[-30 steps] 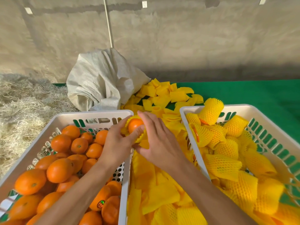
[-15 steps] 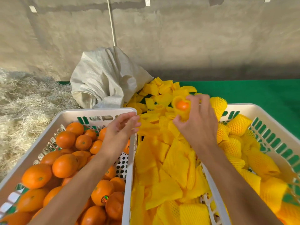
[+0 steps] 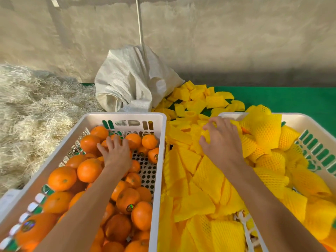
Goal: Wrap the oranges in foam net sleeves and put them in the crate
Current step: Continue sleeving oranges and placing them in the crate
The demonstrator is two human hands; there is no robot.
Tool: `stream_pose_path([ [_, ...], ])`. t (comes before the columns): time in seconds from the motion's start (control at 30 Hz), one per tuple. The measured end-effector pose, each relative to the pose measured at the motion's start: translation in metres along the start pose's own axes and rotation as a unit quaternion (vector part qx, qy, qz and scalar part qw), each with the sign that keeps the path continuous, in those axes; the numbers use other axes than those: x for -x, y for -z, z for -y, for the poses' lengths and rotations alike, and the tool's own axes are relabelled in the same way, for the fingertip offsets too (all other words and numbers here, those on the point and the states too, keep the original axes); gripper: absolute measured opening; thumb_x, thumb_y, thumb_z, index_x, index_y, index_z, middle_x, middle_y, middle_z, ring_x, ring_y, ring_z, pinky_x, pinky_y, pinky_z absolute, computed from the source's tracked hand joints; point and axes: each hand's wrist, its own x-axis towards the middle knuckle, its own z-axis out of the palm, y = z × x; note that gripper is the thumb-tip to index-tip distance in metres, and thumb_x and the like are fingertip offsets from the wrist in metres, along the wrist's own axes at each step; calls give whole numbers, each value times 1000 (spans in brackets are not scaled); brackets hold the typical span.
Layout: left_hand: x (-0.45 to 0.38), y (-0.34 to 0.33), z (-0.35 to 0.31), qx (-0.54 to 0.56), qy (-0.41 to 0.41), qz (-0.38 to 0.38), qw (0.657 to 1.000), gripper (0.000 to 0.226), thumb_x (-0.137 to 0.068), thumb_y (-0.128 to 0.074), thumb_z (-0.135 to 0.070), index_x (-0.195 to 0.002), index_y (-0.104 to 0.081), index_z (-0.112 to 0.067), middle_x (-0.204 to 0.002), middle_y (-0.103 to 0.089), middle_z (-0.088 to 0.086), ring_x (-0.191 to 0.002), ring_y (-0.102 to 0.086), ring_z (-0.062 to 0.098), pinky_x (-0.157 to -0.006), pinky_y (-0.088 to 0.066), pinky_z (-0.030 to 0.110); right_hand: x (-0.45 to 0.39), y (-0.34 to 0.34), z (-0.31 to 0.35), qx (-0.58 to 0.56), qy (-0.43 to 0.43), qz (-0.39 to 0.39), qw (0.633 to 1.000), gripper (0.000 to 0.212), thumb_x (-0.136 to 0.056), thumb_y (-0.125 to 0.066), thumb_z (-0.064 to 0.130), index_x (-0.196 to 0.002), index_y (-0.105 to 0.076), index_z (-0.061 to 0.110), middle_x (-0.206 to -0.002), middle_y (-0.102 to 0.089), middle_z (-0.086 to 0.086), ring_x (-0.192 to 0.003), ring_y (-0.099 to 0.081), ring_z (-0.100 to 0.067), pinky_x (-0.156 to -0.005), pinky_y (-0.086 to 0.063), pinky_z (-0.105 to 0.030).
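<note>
Loose foam sleeves (image 3: 200, 180) lie at six o'clock, feather-light and floppy. At ten, the left hand (image 3: 116, 153) spreads open fingers over firm, smooth oranges (image 3: 89, 170), best cupped whole. At one, the right hand (image 3: 221, 142) pinches a sleeve beside the crate (image 3: 309, 140).

Left crate (image 3: 125, 116) holds loose oranges (image 3: 89, 170); right crate (image 3: 309, 118) holds wrapped oranges (image 3: 267, 131). Sleeve pile (image 3: 196, 171) lies between crates, running back to sack (image 3: 134, 79) behind left crate. Straw (image 3: 32, 110) at far left. Left hand (image 3: 116, 153) in left crate, right hand (image 3: 221, 142) on pile.
</note>
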Motion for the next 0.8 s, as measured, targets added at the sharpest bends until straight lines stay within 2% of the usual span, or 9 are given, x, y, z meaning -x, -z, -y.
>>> stream_pose_path([
  [0.1, 2, 5, 3, 22, 44, 3, 999, 65, -99, -58, -20, -153, -24, -9, -164, -12, 26, -150, -13, 48, -120, -28, 59, 6, -14, 11, -52, 60, 79, 994, 31, -96, -61, 37, -121, -67, 21, -136, -53, 2, -129, -45, -20, -104, -36, -37],
  [0.2, 5, 12, 2, 20, 65, -43, 997, 51, -99, -57, -16, -144, -35, -5, -146, -32, 23, -136, -33, 43, -97, -52, 43, 12, -28, 11, -123, 77, 209, 967, 37, -97, -62, 37, -132, -60, 22, -135, -55, 2, -128, -46, -19, -102, -42, -36],
  [0.3, 4, 18, 3, 16, 89, -61, 994, 43, -99, -59, -13, -138, -43, -3, -140, -33, 23, -131, -35, 42, -87, -54, 37, 15, -38, 13, -137, 83, 284, 945, 53, -95, -66, 41, -142, -51, 24, -142, -56, 2, -130, -47, -18, -106, -41, -35],
  [0.43, 4, 19, 3, 8, 104, -66, 992, 33, -100, -56, -11, -132, -49, -6, -138, -33, 23, -128, -38, 40, -82, -54, 33, 20, -47, 32, -93, 124, 307, 939, 82, -84, -71, 58, -152, -36, 31, -153, -45, 5, -139, -41, -19, -115, -30, -39],
  [0.5, 4, 16, 2, 11, 106, -70, 992, 32, -101, -55, -12, -132, -46, -8, -138, -35, 23, -127, -39, 39, -85, -52, 34, 27, -52, 40, -56, 149, 317, 935, 90, -81, -76, 54, -155, -30, 33, -158, -36, 3, -141, -37, -23, -116, -28, -39],
  [0.57, 4, 15, 2, 5, 100, -68, 993, 36, -100, -56, -14, -133, -42, -11, -138, -40, 22, -128, -40, 39, -88, -51, 35, 30, -54, 41, -25, 164, 312, 935, 83, -84, -76, 45, -153, -32, 34, -158, -33, 0, -138, -39, -26, -114, -30, -39],
  [0.63, 5, 18, 4, 7, 93, -64, 994, 41, -98, -59, -13, -134, -40, -12, -135, -45, 20, -129, -40, 40, -90, -51, 36, 28, -55, 38, -35, 163, 308, 937, 66, -90, -71, 43, -149, -42, 34, -152, -40, 1, -133, -44, -24, -111, -34, -37],
  [0.73, 5, 31, 7, 80, 93, -78, 989, 48, -94, -58, -3, -139, -42, -9, -131, -46, 23, -124, -40, 43, -93, -46, 44, 22, -54, 35, -124, 114, 328, 930, 48, -91, -69, 47, -136, -57, 33, -133, -53, 3, -117, -54, -18, -100, -41, -33],
  [0.8, 6, 42, 5, 153, 55, -108, 981, 59, -90, -63, -3, -145, -40, -5, -134, -44, 26, -124, -38, 46, -98, -41, 48, 19, -51, 32, -199, 67, 352, 912, 39, -89, -74, 44, -125, -66, 32, -120, -56, 4, -103, -56, -15, -87, -46, -30],
])
